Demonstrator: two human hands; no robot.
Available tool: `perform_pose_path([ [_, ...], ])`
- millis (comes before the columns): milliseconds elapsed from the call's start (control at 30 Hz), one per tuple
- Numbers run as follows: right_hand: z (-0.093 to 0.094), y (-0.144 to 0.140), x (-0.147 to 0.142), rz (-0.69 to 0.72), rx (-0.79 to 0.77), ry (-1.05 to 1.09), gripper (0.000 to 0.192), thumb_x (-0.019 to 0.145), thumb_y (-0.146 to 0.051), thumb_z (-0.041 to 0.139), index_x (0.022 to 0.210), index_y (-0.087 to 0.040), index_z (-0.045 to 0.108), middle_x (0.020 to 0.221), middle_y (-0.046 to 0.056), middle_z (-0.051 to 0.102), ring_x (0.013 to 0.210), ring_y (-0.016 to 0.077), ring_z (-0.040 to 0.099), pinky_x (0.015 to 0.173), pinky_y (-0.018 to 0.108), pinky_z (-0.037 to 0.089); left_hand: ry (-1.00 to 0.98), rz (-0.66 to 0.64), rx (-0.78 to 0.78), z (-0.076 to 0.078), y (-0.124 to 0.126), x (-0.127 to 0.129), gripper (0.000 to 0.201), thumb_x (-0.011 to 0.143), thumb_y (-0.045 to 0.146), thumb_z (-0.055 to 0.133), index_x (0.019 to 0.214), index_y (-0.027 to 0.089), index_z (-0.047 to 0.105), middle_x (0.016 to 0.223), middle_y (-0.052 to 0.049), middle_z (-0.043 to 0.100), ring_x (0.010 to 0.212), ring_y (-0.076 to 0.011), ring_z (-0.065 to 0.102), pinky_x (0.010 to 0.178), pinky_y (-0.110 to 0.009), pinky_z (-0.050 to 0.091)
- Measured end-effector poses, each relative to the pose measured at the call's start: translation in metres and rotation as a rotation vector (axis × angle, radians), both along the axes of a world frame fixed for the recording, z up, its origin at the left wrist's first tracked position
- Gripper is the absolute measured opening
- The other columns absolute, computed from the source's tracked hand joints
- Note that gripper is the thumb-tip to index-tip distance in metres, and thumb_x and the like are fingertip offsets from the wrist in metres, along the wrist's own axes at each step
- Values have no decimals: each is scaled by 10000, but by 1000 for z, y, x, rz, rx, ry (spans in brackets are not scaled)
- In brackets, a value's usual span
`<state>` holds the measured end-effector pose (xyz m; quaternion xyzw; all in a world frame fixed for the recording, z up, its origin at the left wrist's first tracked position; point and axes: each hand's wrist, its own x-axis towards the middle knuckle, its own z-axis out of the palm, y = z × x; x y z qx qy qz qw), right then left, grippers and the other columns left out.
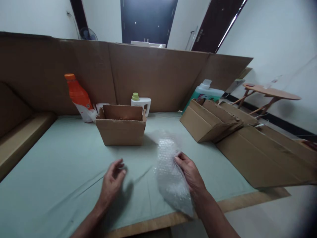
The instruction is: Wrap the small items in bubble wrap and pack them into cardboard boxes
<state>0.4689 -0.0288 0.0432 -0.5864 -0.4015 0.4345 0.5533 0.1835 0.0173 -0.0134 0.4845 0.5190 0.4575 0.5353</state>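
My table [61, 172] is covered in a pale green cloth, with a bare wooden edge showing nearest me. My right hand [189, 172] pinches the edge of a sheet of bubble wrap [170, 175] between thumb and fingers; the sheet lies on the cloth close to that front edge, its long axis running from me away toward the back wall. My left hand [112, 183] hovers just left of it, fingers loosely curled and holding nothing, though blur makes their exact spread hard to judge. Open cloth stretches wide to my left. Farther on, an open cardboard box [121, 127] stands upright. To the right lie flattened cardboard boxes [237, 138], overhanging the table. Behind are an orange bottle [78, 96], a white bottle [141, 101] and a green jug [206, 92], against a tall cardboard screen [148, 72].
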Motion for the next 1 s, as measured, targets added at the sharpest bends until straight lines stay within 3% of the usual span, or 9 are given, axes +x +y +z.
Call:
perform_pose_path([
  [133, -14, -38, -32, 8, -76, 292, 372, 769, -527, 709, 1001, -239, 664, 833, 60, 766, 700, 264, 719, 691, 405, 577, -409, -271, -393, 7, -44, 28, 744, 685, 563, 800, 1256, 148, 566, 1270, -191, 648, 1148, -308, 646, 967, -427, 500],
  [200, -25, -58, -49, -11, -164, 413, 411, 711, -508, 781, 993, -219, 700, 858, 74, 778, 782, 293, 734, 766, 435, 576, -570, -352, -580, 10, -52, 36, 751, 661, 603, 809, 1214, 156, 569, 1137, -155, 696, 1017, -284, 685, 855, -390, 522],
  [300, -35, -84, -68, -116, -239, 557, 449, 631, -440, 873, 978, -190, 738, 919, 84, 786, 947, 319, 723, 899, 446, 542, -621, -377, -731, 12, -61, 40, 777, 613, 574, 854, 1203, 159, 566, 907, -70, 706, 810, -220, 676, 758, -327, 497],
  [400, -37, -103, -79, -219, -221, 622, 448, 612, -396, 905, 984, -201, 750, 972, 73, 785, 1046, 321, 695, 963, 441, 516, -575, -318, -659, 11, -75, 40, 987, 591, 467, 907, 1406, 171, 436, 900, -41, 679, 814, -200, 655, 791, -310, 474],
  [500, -37, -118, -86, -275, -215, 640, 487, 612, -377, 916, 1043, -227, 746, 1021, 59, 780, 1076, 313, 684, 971, 437, 518, -551, -357, -520, 15, -89, 38, 1103, 640, 463, 882, 1532, 234, 275, 1040, -62, 663, 909, -217, 647, 855, -327, 463],
  [600, -40, -128, -89, -298, -220, 622, 485, 610, -423, 917, 1026, -237, 752, 1041, 58, 777, 1080, 308, 680, 965, 431, 524, -468, -411, -413, 17, -96, 35, 947, 659, 502, 851, 1455, 219, 423, 1193, -96, 635, 1067, -250, 605, 926, -325, 435],
  [700, -42, -132, -89, -338, -222, 588, 515, 602, -575, 882, 952, -217, 759, 1021, 80, 778, 1056, 321, 684, 935, 436, 537, -360, -465, -435, 12, -100, 31, 728, 631, 495, 852, 1227, 166, 593, 1091, -75, 655, 988, -225, 589, 842, -291, 434],
  [800, -43, -133, -85, -328, -265, 537, 604, 620, -618, 856, 1040, -200, 740, 994, 95, 778, 999, 326, 701, 878, 447, 549, -315, -513, -508, 6, -104, 30, 632, 615, 485, 847, 1099, 148, 618, 901, -30, 648, 796, -174, 560, 718, -272, 412],
  [1000, -42, -120, -86, -166, -308, 324, 624, 672, -637, 812, 1062, -163, 703, 918, 95, 773, 840, 294, 711, 742, 393, 547, -352, -528, -526, 8, -107, 31, 596, 606, 460, 839, 1061, 144, 618, 873, -35, 666, 775, -180, 577, 722, -281, 425],
])
